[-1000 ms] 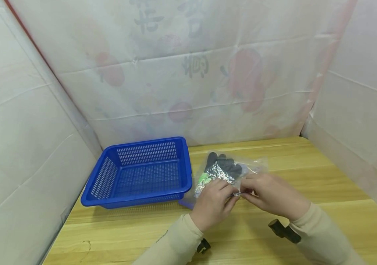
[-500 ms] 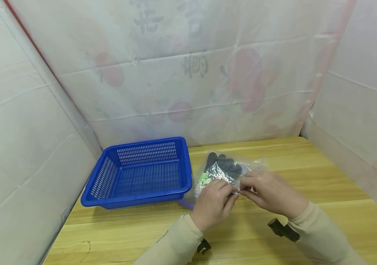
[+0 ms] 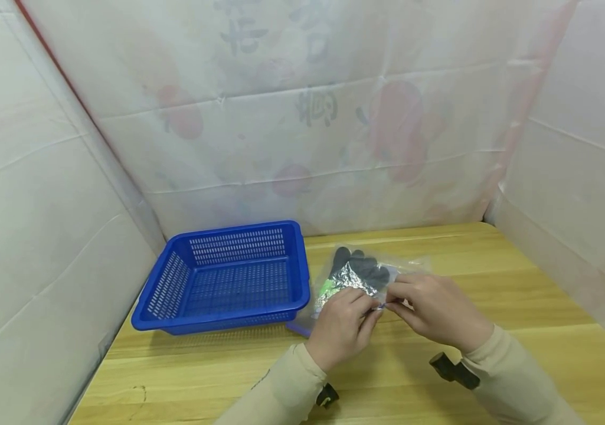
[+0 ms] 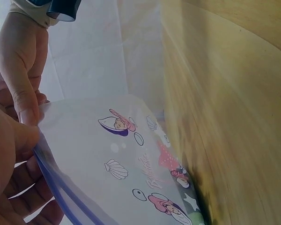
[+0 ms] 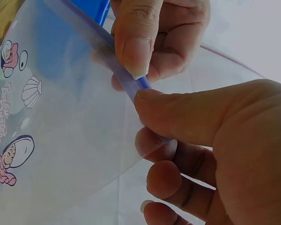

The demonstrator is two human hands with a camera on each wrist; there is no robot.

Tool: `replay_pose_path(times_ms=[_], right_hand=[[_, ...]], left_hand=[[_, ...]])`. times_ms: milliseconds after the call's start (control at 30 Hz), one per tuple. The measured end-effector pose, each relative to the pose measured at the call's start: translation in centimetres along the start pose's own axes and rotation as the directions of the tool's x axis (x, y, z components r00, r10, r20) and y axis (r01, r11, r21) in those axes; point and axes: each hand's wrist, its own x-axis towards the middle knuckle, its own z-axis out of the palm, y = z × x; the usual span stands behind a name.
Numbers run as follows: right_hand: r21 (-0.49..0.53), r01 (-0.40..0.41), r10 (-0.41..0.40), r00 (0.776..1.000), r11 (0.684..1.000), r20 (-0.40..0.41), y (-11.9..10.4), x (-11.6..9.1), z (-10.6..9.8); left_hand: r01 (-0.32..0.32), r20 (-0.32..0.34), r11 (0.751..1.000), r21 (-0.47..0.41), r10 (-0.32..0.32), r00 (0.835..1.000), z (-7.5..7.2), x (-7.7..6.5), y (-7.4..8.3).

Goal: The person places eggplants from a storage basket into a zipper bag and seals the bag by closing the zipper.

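Observation:
A clear zip bag (image 4: pixel 93 140) printed with cartoon oysters and shells lies on the table, its near edge raised between both hands. Through its plastic shows a dark-fingered glove (image 3: pixel 373 273) with a green part (image 3: pixel 327 288). My left hand (image 3: pixel 342 327) pinches the bag's purple zip strip (image 5: pixel 98 35) between thumb and fingers. Right beside it, my right hand (image 3: pixel 437 310) pinches the strip near the bag's corner, the thumb (image 5: pixel 178 115) on top. In the right wrist view the two thumbs almost meet. The hands cover part of the bag in the head view.
A blue plastic basket (image 3: pixel 140 321) with slotted walls and nothing in it stands left of the bag, close to its edge. Both sit on a wooden table (image 3: pixel 217 372). Printed white cloth (image 3: pixel 260 147) hangs behind and at both sides.
My right hand has shifted very slightly left along the zip strip, close to the left fingertips. The head view has tilted a little. Bag and basket stay in place.

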Motion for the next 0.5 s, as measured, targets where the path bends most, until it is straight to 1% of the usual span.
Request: replay_pose_path(times_ms=[167, 400, 500], right_hand=[[-0.002, 0.008, -0.008, 1.000, 1.000, -0.019, 0.17, 0.00, -0.17], [-0.013, 0.002, -0.002, 1.000, 1.000, -0.025, 0.47, 0.03, -0.56], [-0.016, 0.005, -0.006, 1.000, 1.000, -0.031, 0.59, 0.04, -0.64]], left_hand=[[0.003, 0.005, 1.000, -0.001, -0.003, 1.000, -0.03, 0.01, 0.03], [0.007, 0.021, 1.000, -0.002, -0.007, 1.000, -0.01, 0.00, 0.00], [0.023, 0.032, 1.000, -0.016, -0.023, 0.999, 0.00, -0.04, 0.00]])
